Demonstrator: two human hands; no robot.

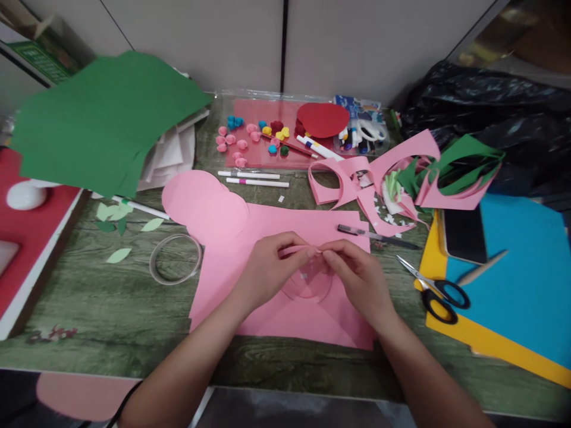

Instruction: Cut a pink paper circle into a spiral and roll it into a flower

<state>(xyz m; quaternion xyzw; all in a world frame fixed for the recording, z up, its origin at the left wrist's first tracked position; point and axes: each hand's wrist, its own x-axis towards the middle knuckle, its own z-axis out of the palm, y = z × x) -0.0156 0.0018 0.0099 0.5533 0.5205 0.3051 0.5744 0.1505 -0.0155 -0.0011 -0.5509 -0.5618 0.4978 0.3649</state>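
Right now, in the head view, the left hand [267, 264] and the right hand [361, 276] each have thumb and fingers pinched on a piece of pink paper [297, 248], above a large pink sheet [267, 318] near the front edge of the table [111, 333]. Scissors [439, 291] lie toward its right edge (handles over the yellow sheet [508, 356] and blue sheet [526, 285]).
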